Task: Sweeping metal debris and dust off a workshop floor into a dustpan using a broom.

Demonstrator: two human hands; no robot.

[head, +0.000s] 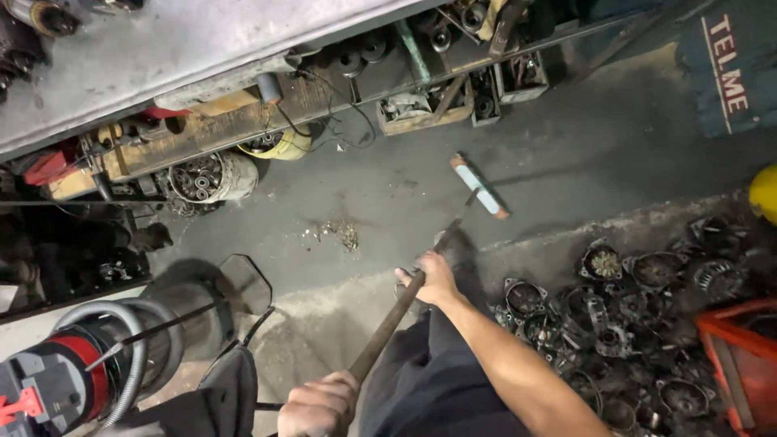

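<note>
both hands grip the long rusty metal broom handle (388, 324): right hand (433, 279) ahead, left hand (317, 405) at the near end, steering the pale broom head (479, 186) across the dark concrete floor (583, 154) near a small debris pile (336, 232).

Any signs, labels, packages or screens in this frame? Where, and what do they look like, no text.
Sign: top right corner, on the floor edge; dark blue panel with white lettering beside a thin white stripe, seen at an angle.
Packages: none visible.
Screens: none visible.
</note>
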